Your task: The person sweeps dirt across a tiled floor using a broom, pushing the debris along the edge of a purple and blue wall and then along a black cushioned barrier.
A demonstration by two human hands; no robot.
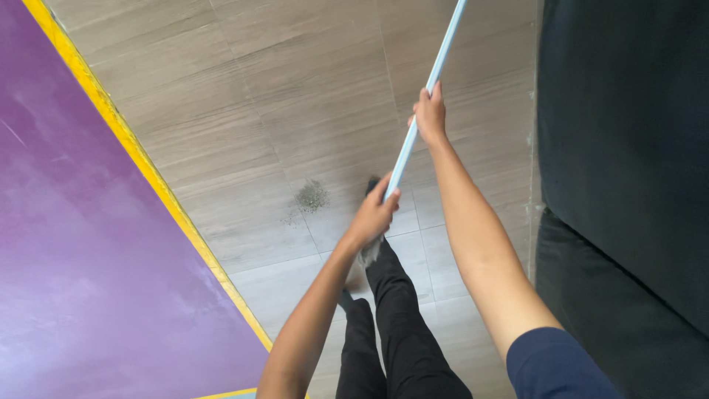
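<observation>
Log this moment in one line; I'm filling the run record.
left hand: grips pole low | right hand: grips light blue pole higher | dust pile on tile floor

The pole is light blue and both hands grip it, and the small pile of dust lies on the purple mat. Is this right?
Not quite. In the head view the dust pile lies on the grey tiled floor, not on the purple mat. The pole is light blue, and the left hand and right hand grip it.

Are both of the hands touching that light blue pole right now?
Touching. The head view shows the left hand wrapped around the light blue pole lower down, and the right hand closed around it higher up, with no gap at either grip.
</observation>
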